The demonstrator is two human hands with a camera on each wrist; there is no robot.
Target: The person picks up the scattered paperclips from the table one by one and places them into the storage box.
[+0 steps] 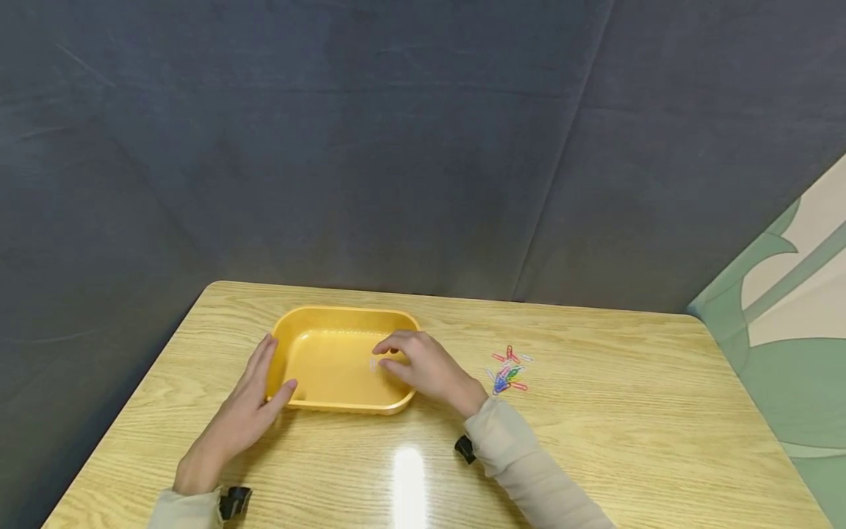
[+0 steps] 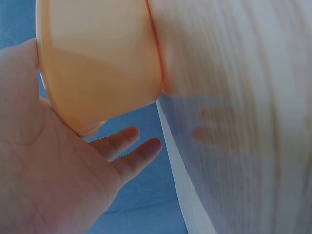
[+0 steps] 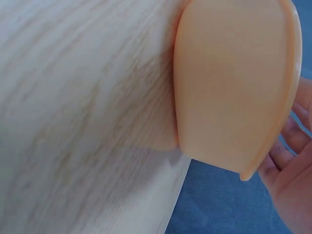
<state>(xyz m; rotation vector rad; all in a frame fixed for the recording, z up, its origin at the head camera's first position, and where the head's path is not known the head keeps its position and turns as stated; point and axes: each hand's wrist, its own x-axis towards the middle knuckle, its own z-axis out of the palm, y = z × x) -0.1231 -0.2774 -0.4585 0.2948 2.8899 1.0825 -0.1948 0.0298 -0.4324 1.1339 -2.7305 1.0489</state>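
Observation:
A yellow plastic tray (image 1: 350,406) sits on the table, its outer wall (image 2: 97,63) also seen in the left wrist view. My left hand (image 1: 244,411) rests against the tray's left end, fingers extended along the outside and thumb by the front rim. Over the right part of the tray is my right hand (image 1: 423,364), thumb and forefinger bent but parted. A pale paper clip (image 1: 372,364) shows just beside the thumb tip, inside the tray. In the right wrist view the tray wall hides the fingertips of the right hand (image 3: 292,170).
To the right of the tray lies a loose pile of coloured paper clips (image 1: 507,373), red, blue, green, pink and white. The wooden table (image 1: 628,426) meets a dark cloth (image 1: 396,147) at its back edge. A light reflection shows near the front.

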